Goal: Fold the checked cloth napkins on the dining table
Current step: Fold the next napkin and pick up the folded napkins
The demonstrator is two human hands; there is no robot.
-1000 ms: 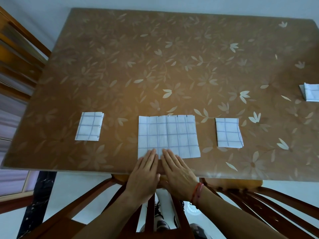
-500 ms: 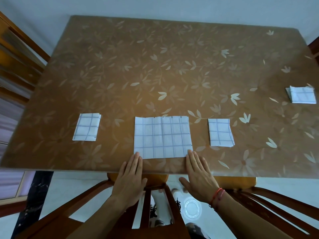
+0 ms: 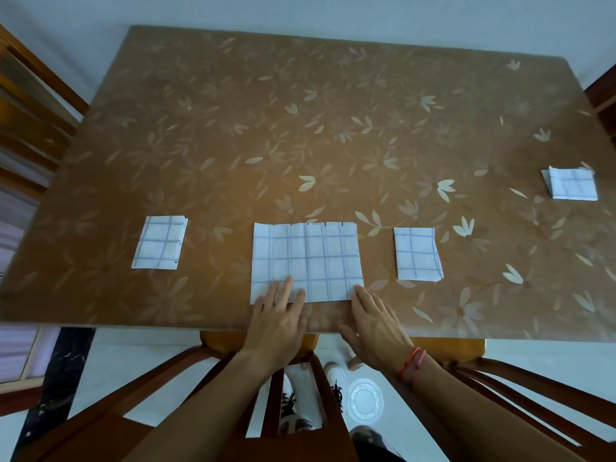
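A white napkin with blue checks (image 3: 306,260) lies flat near the table's front edge, the largest of the cloths. My left hand (image 3: 278,320) rests flat with its fingertips on the napkin's near left part. My right hand (image 3: 375,320) lies flat at the near right corner, fingertips touching the edge. Neither hand grips the cloth. Three smaller folded checked napkins lie around: one to the left (image 3: 160,246), one to the right (image 3: 416,253), one at the far right (image 3: 571,186).
The brown table (image 3: 300,111) has a floral cover and a front edge just under my wrists. Wooden chairs stand at the left (image 3: 30,105), at the right corner, and in front of me (image 3: 300,411). A white plate (image 3: 365,400) lies on the floor.
My hands first slid apart along the napkin's near edge to its corners. Since then the left hand has moved forward onto the cloth, and the right hand has stayed at the right corner.
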